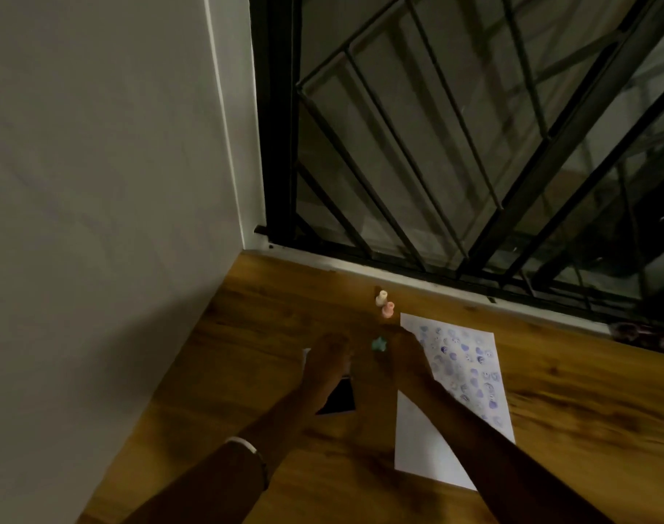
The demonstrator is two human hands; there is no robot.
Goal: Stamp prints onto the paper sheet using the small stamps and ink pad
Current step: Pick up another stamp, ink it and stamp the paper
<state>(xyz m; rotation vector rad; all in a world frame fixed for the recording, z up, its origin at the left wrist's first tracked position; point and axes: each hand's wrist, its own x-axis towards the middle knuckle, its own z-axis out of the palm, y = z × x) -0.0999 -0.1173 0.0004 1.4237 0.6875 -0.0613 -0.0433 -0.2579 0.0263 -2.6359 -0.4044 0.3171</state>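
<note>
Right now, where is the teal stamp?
In the head view, the teal stamp sits between the left hand and right hand, just left of the paper sheet and nearer than the pink stamp.

Nothing I can actually read here, my paper sheet (470,372) only has blue stamped shapes, no words.

A plain pale wall (96,183) is filling the left half of the frame, with a white trim strip (230,126) running down its right edge. A black metal window grille (455,126) with slanted bars is occupying the upper right, dark glass showing behind it. A wood-grain surface (549,410) is spreading across the lower frame under dim light.
</note>
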